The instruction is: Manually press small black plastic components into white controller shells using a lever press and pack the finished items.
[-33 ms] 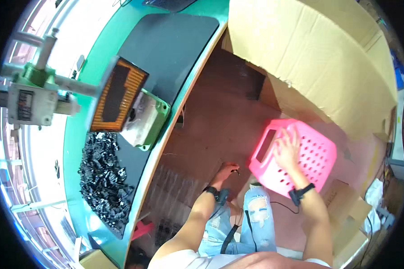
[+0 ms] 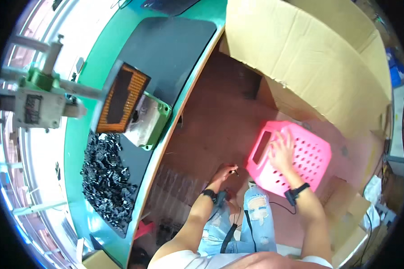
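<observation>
My right hand (image 2: 283, 154) lies with its fingers spread on a pink plastic chair or stool (image 2: 307, 159), which has rows of holes and a long slot near its left edge. Over the floor, left of that pink piece, my left hand (image 2: 224, 172) is closed in a pinch on a small black piece (image 2: 234, 171). The piece's exact kind is too small to make out. Many small black parts (image 2: 107, 179) lie heaped on the dark mat at the left of the green bench.
A green-topped bench (image 2: 94, 71) curves along my left, bearing a black mat (image 2: 166, 49), a lamp-like orange-edged panel (image 2: 123, 98) and a green-and-white fixture (image 2: 155, 121). A large cardboard box (image 2: 300, 58) stands far right. Brown floor (image 2: 211, 112) lies between.
The whole view has shifted slightly. My right hand stays on the pink plastic, and my left hand still pinches the small black piece.
</observation>
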The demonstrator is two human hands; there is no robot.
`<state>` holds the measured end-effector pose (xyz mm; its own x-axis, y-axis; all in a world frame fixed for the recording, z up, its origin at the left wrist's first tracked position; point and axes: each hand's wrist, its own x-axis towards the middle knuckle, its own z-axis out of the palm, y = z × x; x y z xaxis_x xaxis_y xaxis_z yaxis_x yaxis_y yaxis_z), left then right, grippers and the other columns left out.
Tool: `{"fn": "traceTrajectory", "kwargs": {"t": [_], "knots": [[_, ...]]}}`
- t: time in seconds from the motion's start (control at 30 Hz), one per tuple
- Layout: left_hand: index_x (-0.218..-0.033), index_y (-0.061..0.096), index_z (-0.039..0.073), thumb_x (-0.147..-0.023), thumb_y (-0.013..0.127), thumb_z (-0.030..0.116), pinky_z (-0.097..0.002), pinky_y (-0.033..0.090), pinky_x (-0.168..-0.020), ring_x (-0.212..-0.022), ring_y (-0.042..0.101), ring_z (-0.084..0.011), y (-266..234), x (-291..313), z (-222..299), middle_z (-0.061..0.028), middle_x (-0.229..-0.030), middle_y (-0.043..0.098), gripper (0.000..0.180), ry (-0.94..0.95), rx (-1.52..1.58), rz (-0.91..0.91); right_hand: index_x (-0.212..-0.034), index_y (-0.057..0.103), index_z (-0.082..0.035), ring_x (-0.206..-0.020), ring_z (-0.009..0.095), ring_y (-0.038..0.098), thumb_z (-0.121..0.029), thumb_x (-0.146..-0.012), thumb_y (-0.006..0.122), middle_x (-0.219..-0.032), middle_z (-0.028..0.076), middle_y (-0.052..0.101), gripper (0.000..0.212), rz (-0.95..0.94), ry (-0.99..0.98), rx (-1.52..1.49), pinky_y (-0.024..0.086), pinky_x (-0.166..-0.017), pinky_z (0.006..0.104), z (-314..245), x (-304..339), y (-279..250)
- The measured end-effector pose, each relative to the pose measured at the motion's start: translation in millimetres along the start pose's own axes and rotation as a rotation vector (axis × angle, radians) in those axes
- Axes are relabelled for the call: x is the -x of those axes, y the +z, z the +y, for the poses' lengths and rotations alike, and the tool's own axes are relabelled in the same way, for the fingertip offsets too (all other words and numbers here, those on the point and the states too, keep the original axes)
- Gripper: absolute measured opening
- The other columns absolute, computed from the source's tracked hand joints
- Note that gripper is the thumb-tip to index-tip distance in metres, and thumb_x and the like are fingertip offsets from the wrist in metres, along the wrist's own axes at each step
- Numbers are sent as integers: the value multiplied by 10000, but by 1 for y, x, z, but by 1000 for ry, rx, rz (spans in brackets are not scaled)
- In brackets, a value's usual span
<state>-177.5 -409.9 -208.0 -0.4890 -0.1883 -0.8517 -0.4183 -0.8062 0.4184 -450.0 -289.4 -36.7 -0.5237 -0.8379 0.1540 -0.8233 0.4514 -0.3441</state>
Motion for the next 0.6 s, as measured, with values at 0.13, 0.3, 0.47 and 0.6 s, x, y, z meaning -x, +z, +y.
{"fn": "traceTrajectory", "kwargs": {"t": [0.13,0.3,0.47,0.6], "knots": [[-1103,585,11,-865,653,25,-250,520,-715,-842,632,-157,-12,101,43,-106,-1024,658,248,31,501,-124,-828,642,-70,-1383,440,256,-175,-737,637,-1359,139,468,139,-30,-64,-89,212,-1125,595,-51,-1,-4],[-1121,526,-3,-898,607,2,-259,550,-742,-876,642,-207,15,218,69,-141,-1045,642,238,177,829,-71,-923,655,-74,-1412,420,203,-222,-816,581,-1443,119,400,197,-161,-45,-33,151,-1155,574,-63,9,-26],[-1036,588,8,-917,594,36,-249,540,-633,-809,625,-179,28,298,43,-130,-989,635,123,196,1110,-202,-953,648,-56,-1447,427,83,-233,-827,608,-1517,155,288,221,-211,-92,59,99,-1157,585,-62,28,-15],[-1042,599,33,-926,560,119,-220,469,-565,-769,586,-131,44,346,42,-79,-978,633,150,141,909,-293,-1117,633,-92,-1451,442,-8,-332,-804,646,-1575,148,147,395,-450,-96,114,56,-1160,593,-79,33,-30]]}}
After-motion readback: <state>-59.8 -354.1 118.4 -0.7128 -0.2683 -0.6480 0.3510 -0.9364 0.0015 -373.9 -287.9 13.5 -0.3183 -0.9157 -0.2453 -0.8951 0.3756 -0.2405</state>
